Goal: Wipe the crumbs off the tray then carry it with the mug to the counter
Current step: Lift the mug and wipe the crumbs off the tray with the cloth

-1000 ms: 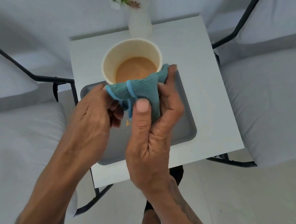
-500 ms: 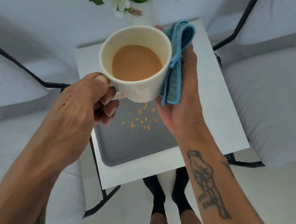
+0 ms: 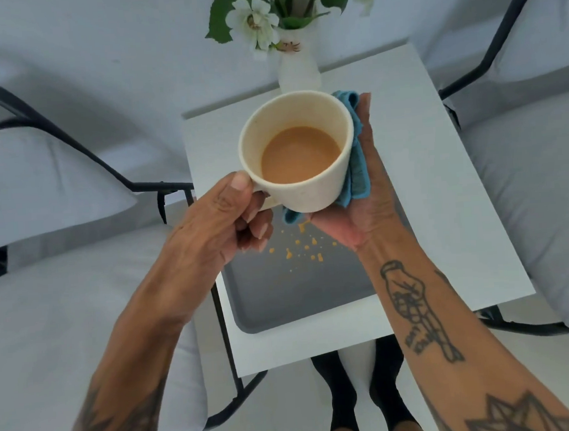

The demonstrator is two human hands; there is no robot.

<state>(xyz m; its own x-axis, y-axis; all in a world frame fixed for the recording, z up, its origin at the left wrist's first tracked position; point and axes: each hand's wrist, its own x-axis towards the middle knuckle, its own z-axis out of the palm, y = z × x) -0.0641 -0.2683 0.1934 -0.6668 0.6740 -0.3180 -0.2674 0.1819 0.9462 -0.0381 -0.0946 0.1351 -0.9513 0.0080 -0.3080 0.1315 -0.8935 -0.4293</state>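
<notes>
A cream mug (image 3: 311, 193) of light brown drink is lifted above the grey tray (image 3: 301, 297). My left hand (image 3: 224, 225) grips its handle. My right hand (image 3: 365, 190) presses a folded blue cloth (image 3: 356, 164) against the mug's right side and under its base. Several orange crumbs (image 3: 306, 247) lie scattered on the tray's middle, below the mug. The tray rests flat on the small white table (image 3: 442, 205); its far part is hidden behind the mug and my hands.
A white vase (image 3: 297, 68) with white flowers stands at the table's far edge. Grey cushioned chairs with black frames flank the table, one at left (image 3: 65, 295) and one at right (image 3: 534, 183). My feet (image 3: 360, 394) are on the floor at the table's near edge.
The mug came up off the tray in my left hand, uncovering the crumbs. My right hand shifted with the cloth from in front of the mug to its right side.
</notes>
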